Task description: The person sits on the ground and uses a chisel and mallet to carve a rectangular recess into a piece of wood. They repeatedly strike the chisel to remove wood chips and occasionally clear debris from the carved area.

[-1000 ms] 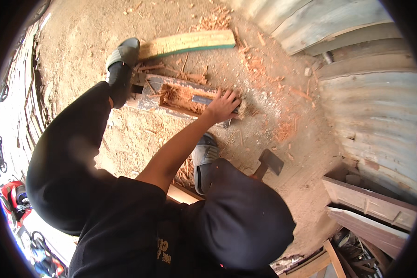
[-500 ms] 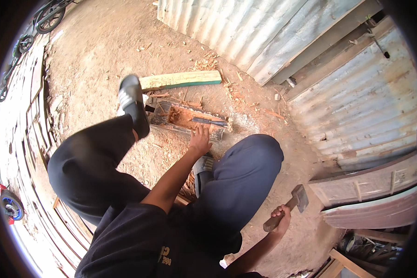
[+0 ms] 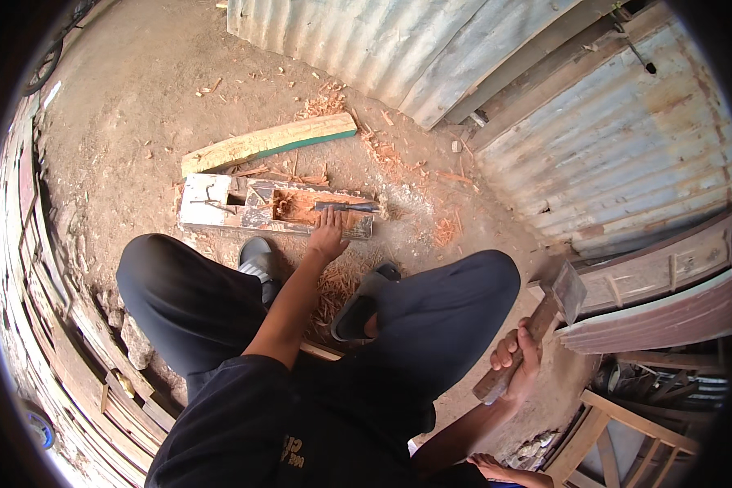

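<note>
My left hand (image 3: pixel 328 237) reaches down to a long wooden block (image 3: pixel 256 213) with a hollow cut into it. Its fingers are stretched out over the block's near edge, the tips at a dark chisel (image 3: pixel 346 206) lying across the hollow; a firm hold does not show. Reddish chips lie in the hollow. Off to the right, my right hand (image 3: pixel 519 358) is wrapped round the wooden handle of a hammer (image 3: pixel 563 293), raised with its blocky head pointing up and away. My sandalled feet rest on the ground just short of the block.
A pale timber with a green side (image 3: pixel 270 143) lies beyond the block. Wood shavings (image 3: pixel 342 289) litter the dirt ground. Corrugated metal sheets (image 3: pixel 610 146) stand at the right. Stacked boards (image 3: pixel 53 325) line the left. At the lower right another person's limb (image 3: pixel 504 472) shows beside a wooden frame (image 3: pixel 606 431).
My left foot has come off the block down to the ground, uncovering the block's white left end. The hammer has risen. My left fingers have shifted onto the chisel.
</note>
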`<state>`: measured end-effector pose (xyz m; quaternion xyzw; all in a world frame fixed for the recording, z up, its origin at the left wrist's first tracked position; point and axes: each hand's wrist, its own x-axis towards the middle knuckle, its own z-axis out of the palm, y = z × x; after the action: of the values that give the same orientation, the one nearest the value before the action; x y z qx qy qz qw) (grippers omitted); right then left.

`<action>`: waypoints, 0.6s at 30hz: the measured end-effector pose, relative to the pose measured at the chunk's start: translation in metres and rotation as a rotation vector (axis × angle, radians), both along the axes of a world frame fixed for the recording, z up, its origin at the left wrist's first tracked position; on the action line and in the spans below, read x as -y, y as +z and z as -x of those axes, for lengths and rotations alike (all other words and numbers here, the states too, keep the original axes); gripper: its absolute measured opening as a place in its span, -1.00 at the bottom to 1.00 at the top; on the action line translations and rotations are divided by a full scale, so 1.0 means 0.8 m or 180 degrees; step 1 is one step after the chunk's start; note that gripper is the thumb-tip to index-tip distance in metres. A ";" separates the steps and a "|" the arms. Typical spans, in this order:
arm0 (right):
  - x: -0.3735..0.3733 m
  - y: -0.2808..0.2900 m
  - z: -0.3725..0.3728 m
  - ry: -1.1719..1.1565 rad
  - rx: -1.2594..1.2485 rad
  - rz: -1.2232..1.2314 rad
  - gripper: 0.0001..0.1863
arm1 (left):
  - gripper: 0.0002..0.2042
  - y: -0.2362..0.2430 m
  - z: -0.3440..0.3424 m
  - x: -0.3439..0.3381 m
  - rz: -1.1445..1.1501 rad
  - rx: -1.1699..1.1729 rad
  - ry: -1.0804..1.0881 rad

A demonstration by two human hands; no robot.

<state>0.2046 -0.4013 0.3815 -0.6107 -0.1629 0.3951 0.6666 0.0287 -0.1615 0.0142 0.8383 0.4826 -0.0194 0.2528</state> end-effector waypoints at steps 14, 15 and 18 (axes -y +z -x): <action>-0.226 -0.196 0.001 0.0687 -0.1080 0.1394 -0.84 | 0.01 -0.090 0.010 -0.021 -0.0621 0.0180 -0.0264; -0.224 -0.213 -0.004 0.0626 -0.1236 0.1524 -0.83 | 0.01 -0.094 0.011 -0.018 -0.0634 0.0105 -0.0327; -0.227 -0.252 -0.018 0.0646 -0.1265 0.1951 -0.84 | 0.03 -0.084 0.007 -0.024 -0.0463 0.0021 -0.0399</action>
<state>0.2187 -0.2198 0.1797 -0.6740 0.0357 0.6003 0.4290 0.0234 -0.1422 -0.0532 0.8831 0.4284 0.0027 0.1911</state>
